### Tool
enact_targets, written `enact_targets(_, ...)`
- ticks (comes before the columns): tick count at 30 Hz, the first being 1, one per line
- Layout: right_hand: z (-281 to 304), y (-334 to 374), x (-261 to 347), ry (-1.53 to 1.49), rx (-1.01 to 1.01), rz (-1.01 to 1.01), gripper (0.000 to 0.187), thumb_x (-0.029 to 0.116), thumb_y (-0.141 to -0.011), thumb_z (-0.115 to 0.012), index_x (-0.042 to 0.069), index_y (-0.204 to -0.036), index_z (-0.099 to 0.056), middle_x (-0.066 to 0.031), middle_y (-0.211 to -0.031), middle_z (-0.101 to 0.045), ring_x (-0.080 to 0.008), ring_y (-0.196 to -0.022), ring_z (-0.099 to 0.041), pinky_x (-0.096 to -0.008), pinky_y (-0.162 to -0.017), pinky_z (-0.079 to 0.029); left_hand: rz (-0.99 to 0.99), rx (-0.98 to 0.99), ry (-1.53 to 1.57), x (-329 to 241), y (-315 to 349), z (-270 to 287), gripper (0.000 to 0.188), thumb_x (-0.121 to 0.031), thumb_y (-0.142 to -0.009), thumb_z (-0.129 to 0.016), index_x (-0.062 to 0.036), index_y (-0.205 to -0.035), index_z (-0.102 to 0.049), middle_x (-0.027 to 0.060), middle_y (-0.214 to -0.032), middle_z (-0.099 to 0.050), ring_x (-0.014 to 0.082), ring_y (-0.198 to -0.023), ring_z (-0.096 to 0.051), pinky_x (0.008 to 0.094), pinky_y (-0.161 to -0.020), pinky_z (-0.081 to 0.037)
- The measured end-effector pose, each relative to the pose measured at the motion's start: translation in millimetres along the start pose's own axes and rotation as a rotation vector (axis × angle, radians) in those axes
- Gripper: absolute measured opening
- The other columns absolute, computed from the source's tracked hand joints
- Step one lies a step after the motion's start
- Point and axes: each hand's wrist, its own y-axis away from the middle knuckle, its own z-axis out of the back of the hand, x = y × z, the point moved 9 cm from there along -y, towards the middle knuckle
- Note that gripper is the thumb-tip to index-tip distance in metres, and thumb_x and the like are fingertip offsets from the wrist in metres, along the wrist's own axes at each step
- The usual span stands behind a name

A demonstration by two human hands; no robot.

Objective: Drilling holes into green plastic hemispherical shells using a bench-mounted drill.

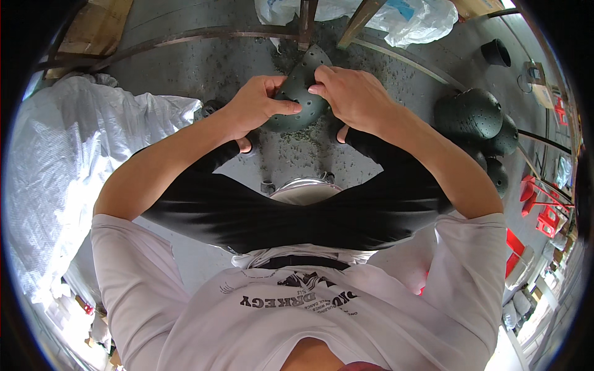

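Observation:
Between my knees, at the top centre, I hold up a dark green, curved plastic shell dotted with small round holes (pixel 301 83). My left hand (pixel 258 106) grips its left side, with the thumb lying across the face and the other fingers mostly hidden. On its upper right edge my right hand (pixel 354 93) is closed, thumb and fingers bent at the rim. Whether a small tool or scrap sits in those right fingers cannot be made out. Small dark green shavings (pixel 297 151) lie scattered on the grey floor below and around the shell.
A pile of similar dark green holed shells (pixel 473 114) stands to the right. White woven sacking (pixel 74 167) covers the left. Brown frame legs (pixel 307 25) rise just beyond the shell, near clear plastic bags (pixel 414 25). A black bucket (pixel 496 53) and red stools (pixel 547 219) are farther right.

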Motion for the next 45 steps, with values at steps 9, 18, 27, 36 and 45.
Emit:
enact_targets(9, 7.6, -5.4, 1.1, -0.076, -0.066, 0.152, 0.020, 0.020, -0.096, -0.051, 0.003, -0.088, -0.056, -0.0172, -0.078, -0.065, -0.0386, -0.079, -0.064, -0.0502, -0.070, -0.048, 0.032, -0.046, 0.010, 0.5, 0.4, 0.5, 0.035, -0.007, -0.085, -0.071, -0.0023, -0.118, -0.064, 0.0031, -0.102, -0.067, 0.0103, -0.090, -0.060, 0.0286, -0.082, -0.048)
enact_targets(18, 34.0, -18.7, -83.6, 0.035, -0.254, -0.108, 0.022, 0.024, -0.088, -0.059, 0.003, -0.091, -0.066, -0.0193, -0.080, -0.068, -0.0394, -0.084, -0.067, -0.0480, -0.074, -0.053, -0.174, -0.019, 0.089, -8.1, -6.2, 10.2, 0.037, -0.009, -0.084, -0.072, -0.0002, -0.119, -0.062, 0.0048, -0.106, -0.067, 0.0123, -0.096, -0.061, 0.0294, -0.090, -0.046)
enact_targets(27, 24.5, -27.1, -116.5, 0.189, 0.048, -0.331, 0.020, 0.018, -0.087, -0.063, 0.005, -0.101, -0.070, -0.0184, -0.103, -0.070, -0.0378, -0.099, -0.066, -0.0471, -0.085, -0.052, -0.149, 0.004, 0.069, -2.9, -11.0, 18.9, 0.031, -0.020, -0.090, -0.072, -0.0009, -0.115, -0.066, 0.0021, -0.101, -0.069, 0.0101, -0.093, -0.062, 0.0285, -0.089, -0.047)
enact_targets(36, 1.1, -26.4, -162.1, -0.975, 0.040, -0.283, 0.039, 0.024, -0.099, -0.052, 0.011, -0.136, -0.055, 0.0002, -0.132, -0.058, -0.0154, -0.117, -0.055, -0.0328, -0.099, -0.045, -0.214, 0.154, 0.006, -18.9, -8.2, 31.6, 0.036, -0.020, -0.094, -0.068, 0.0003, -0.122, -0.062, 0.0019, -0.115, -0.066, 0.0100, -0.105, -0.058, 0.0281, -0.100, -0.042)
enact_targets(45, 20.0, -32.4, -132.6, -1.165, 0.047, -0.063, 0.033, 0.043, -0.099, -0.056, 0.014, -0.110, -0.066, 0.0094, -0.103, -0.065, -0.0044, -0.097, -0.056, -0.0274, -0.089, -0.042, -0.203, 0.391, 0.083, -10.6, -12.0, 39.3, 0.054, -0.045, -0.100, -0.054, 0.0001, -0.129, -0.059, 0.0050, -0.123, -0.064, 0.0137, -0.117, -0.055, 0.0328, -0.108, -0.036)
